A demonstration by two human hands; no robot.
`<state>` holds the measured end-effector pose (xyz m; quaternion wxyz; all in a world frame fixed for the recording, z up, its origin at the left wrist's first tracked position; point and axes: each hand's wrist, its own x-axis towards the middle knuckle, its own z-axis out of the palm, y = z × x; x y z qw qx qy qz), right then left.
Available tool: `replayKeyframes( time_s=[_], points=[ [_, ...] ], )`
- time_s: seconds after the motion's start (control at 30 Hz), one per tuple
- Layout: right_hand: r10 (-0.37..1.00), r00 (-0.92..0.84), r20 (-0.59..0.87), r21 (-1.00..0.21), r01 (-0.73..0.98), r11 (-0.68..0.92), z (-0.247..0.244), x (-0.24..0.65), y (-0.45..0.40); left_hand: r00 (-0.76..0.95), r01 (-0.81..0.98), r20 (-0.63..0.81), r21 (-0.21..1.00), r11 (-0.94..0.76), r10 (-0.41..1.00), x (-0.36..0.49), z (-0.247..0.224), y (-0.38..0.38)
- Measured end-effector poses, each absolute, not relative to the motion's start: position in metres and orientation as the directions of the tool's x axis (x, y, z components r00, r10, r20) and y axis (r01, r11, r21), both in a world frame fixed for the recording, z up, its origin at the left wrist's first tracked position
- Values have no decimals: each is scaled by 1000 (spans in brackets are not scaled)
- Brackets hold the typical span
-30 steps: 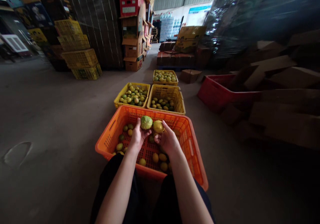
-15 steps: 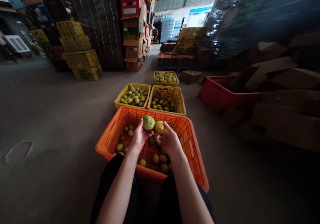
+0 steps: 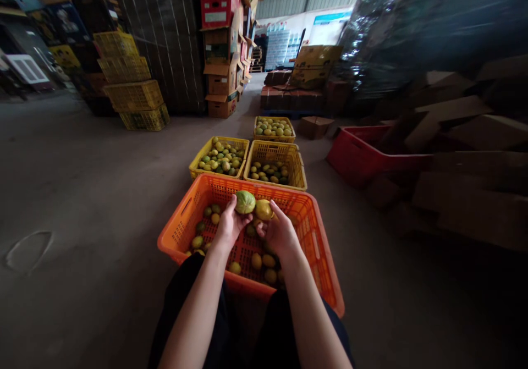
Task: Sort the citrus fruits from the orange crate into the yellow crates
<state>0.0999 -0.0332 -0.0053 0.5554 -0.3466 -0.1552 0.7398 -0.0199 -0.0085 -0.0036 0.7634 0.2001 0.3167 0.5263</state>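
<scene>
Over the orange crate (image 3: pixel 178 225), my left hand (image 3: pixel 231 223) is closed around a large green lemon (image 3: pixel 245 202) with a ridged skin. Thumb and fingers of my right hand (image 3: pixel 281 230) grip a smaller yellow lemon (image 3: pixel 264 209). The two fruits are side by side, almost touching. Below them, several loose yellow and greenish lemons (image 3: pixel 197 242) lie on the crate's slotted floor, some hidden by my hands and forearms.
Beyond the orange crate stand a yellow crate (image 3: pixel 193 166) full of lemons, another yellow crate (image 3: pixel 303 174) less full, and a third (image 3: pixel 274 138) behind. A red bin (image 3: pixel 350 157) and flattened cardboard (image 3: pixel 470 193) are at right. Yellow crates (image 3: pixel 134 97) are stacked at left.
</scene>
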Motion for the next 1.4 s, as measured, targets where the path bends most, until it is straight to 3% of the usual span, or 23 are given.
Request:
replayKeyframes(
  time_s=[0.9, 1.4],
  points=[
    [922, -153, -357, -606, -713, -353, -5, 102, -34, 228, -650, -283, 668, 362, 932, -21, -4, -9],
    [924, -163, -345, -590, -728, -349, -5, 101, -34, 217, -695, -307, 618, 367, 927, -22, -3, -9]
  ],
)
